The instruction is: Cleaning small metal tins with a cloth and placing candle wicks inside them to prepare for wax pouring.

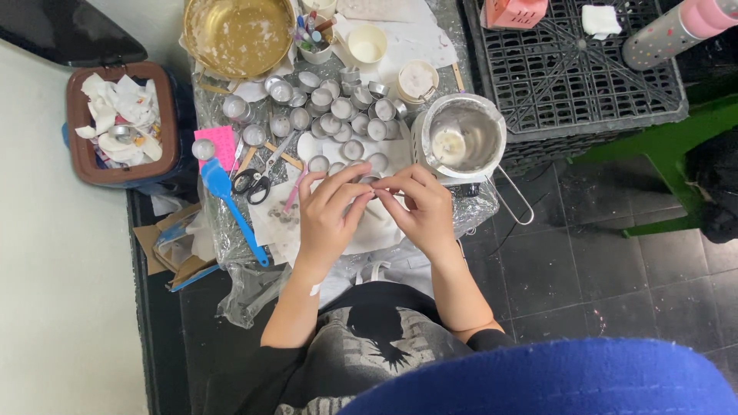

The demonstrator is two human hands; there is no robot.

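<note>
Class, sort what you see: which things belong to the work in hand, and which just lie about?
In use: left hand, right hand, small metal cup between them, cluster of metal cups.
Lying about: scissors, blue spatula, bin of paper scraps, black crate.

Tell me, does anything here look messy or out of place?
Yes. The gold bowl is smeared with white residue, the small metal cups lie scattered rather than lined up, and the brown bin is heaped with crumpled paper. Both hands meet over one cup.
</note>
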